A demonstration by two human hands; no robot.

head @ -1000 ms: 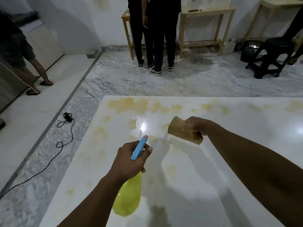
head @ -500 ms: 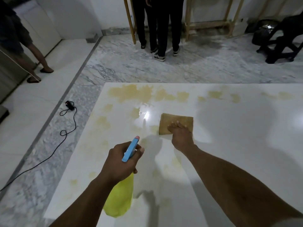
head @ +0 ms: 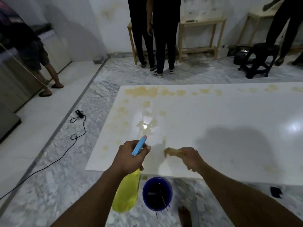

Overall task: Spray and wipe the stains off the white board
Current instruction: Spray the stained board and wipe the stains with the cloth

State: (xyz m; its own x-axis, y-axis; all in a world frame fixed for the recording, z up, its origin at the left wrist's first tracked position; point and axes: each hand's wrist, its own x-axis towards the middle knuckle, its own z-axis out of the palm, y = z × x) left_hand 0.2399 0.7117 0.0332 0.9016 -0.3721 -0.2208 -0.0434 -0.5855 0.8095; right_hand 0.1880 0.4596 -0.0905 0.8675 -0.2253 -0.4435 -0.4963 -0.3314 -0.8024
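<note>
The white board lay flat on the floor, its yellow stains thickest along the far edge toward 12 o'clock. The left hand had its fingers clamped round the spray bottle, nozzle aimed at 12 o'clock. The right hand gripped a bunched brown cloth over the board's near part at 1 o'clock. The blue bucket sat at 6 o'clock, so a step forward might tip it, and the soiled cloth might smear. No writing was legible.
</note>
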